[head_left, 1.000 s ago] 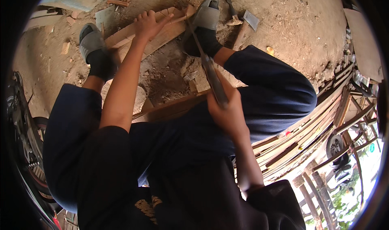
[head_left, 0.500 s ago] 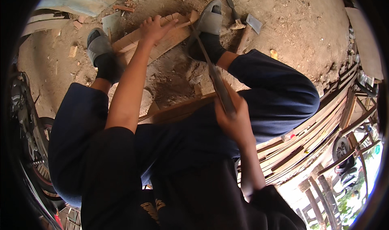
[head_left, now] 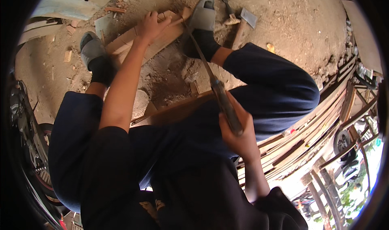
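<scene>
My left hand [head_left: 152,27] grips the top of a wooden block [head_left: 164,39] with notches cut along its edge, thumb stretched toward its right end. The block lies tilted on the dirt between my feet. My right hand [head_left: 239,135] is wrapped round the dark handle of a long thin-bladed tool [head_left: 227,108], held by my right thigh. Its blade shows almost edge-on, so I cannot tell its exact kind. The tip reaches the block's right end, close to my right foot; whether it touches is unclear.
Beyond my right foot lie a dark-handled tool [head_left: 224,2] and a hatchet-like tool [head_left: 248,18] with a metal head. Wood scraps [head_left: 68,56] dot the dirt. Stacked planks [head_left: 291,149] run along the right, and a motorbike [head_left: 30,141] stands at the left.
My right hand has drawn back slightly toward me and right, with the bladed tool in it. The left hand stays on the block. The whole view has shifted a little.
</scene>
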### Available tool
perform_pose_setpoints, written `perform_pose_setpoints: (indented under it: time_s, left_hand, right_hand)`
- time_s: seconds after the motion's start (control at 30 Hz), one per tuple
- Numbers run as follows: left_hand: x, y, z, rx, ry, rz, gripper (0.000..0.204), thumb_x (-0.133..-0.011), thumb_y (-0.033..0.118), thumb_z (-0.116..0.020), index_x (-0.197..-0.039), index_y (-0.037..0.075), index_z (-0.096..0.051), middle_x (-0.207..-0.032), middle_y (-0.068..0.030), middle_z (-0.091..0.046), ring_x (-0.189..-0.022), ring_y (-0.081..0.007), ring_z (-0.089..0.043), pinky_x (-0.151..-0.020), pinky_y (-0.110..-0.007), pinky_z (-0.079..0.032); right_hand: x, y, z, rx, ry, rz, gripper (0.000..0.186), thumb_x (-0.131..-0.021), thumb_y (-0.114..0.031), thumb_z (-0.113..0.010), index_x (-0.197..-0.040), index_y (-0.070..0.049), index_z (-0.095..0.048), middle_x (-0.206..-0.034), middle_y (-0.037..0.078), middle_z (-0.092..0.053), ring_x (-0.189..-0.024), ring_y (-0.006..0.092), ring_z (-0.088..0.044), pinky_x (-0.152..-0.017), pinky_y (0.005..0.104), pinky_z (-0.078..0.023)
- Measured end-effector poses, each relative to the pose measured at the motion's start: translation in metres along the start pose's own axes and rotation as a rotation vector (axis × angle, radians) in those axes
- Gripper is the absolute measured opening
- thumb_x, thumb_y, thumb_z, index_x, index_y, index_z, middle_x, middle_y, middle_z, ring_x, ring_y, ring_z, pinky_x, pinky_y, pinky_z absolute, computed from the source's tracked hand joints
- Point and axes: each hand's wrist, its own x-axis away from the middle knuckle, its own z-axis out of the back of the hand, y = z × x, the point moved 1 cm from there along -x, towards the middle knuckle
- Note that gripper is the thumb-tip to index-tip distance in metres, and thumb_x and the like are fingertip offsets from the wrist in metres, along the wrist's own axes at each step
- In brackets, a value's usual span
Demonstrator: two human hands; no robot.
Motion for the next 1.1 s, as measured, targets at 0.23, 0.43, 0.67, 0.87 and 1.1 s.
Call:
perform_pose_setpoints:
  time_s: [0.23, 0.43, 0.67, 0.87, 1.1]
  left_hand:
    - [-0.021, 0.042, 0.007, 0.025, -0.045, 0.002, 0.073, -0.097, 0.068, -0.042, -0.123, 0.005, -0.066, -0.118, -0.0228, -0.069, -0.115, -0.0409, -0.063, -0.099, -0.05, -0.049]
    - [-0.035, 0.039, 0.0, -0.042, -0.039, 0.114, 0.067, -0.107, 0.047, -0.027, -0.104, -0.002, -0.072, -0.106, -0.0251, -0.071, -0.106, -0.0433, -0.066, -0.093, -0.053, -0.051]
    - [-0.024, 0.046, -0.006, 0.018, 0.046, 0.13, 0.069, -0.107, 0.044, -0.025, -0.097, -0.004, -0.073, -0.1, -0.0279, -0.071, -0.097, -0.0452, -0.067, -0.092, -0.055, -0.051]
    - [-0.018, 0.05, -0.009, 0.049, 0.007, 0.096, 0.069, -0.108, 0.046, -0.025, -0.099, -0.005, -0.072, -0.097, -0.0266, -0.072, -0.092, -0.0447, -0.068, -0.089, -0.053, -0.053]
    - [-0.022, 0.041, -0.016, -0.015, 0.098, 0.104, 0.067, -0.108, 0.045, -0.027, -0.102, -0.004, -0.072, -0.097, -0.0279, -0.071, -0.091, -0.0442, -0.068, -0.087, -0.052, -0.054]
  right_hand:
    - [-0.012, 0.01, -0.018, -0.026, 0.069, 0.105, 0.052, -0.089, 0.001, -0.06, -0.14, 0.007, -0.051, -0.078, 0.023, -0.066, -0.07, 0.0285, -0.072, -0.067, 0.0319, -0.053]
    - [-0.009, -0.005, -0.009, -0.03, 0.013, -0.072, 0.052, -0.091, 0.002, -0.059, -0.142, 0.008, -0.049, -0.09, 0.009, -0.066, -0.078, 0.0096, -0.059, -0.074, 0.0258, -0.05]
    - [0.008, 0.003, -0.01, 0.015, 0.072, 0.034, 0.053, -0.089, 0.001, -0.061, -0.141, 0.007, -0.051, -0.087, 0.013, -0.069, -0.078, 0.0115, -0.063, -0.073, 0.028, -0.051]
    - [-0.035, -0.001, -0.027, 0.046, 0.013, -0.048, 0.051, -0.089, 0.002, -0.06, -0.139, 0.008, -0.052, -0.092, 0.018, -0.071, -0.083, 0.0167, -0.07, -0.077, 0.0276, -0.053]
    - [0.0, 0.013, -0.014, 0.009, 0.099, 0.08, 0.052, -0.087, 0.005, -0.058, -0.139, 0.009, -0.051, -0.088, 0.018, -0.069, -0.086, 0.0127, -0.068, -0.077, 0.0268, -0.051]
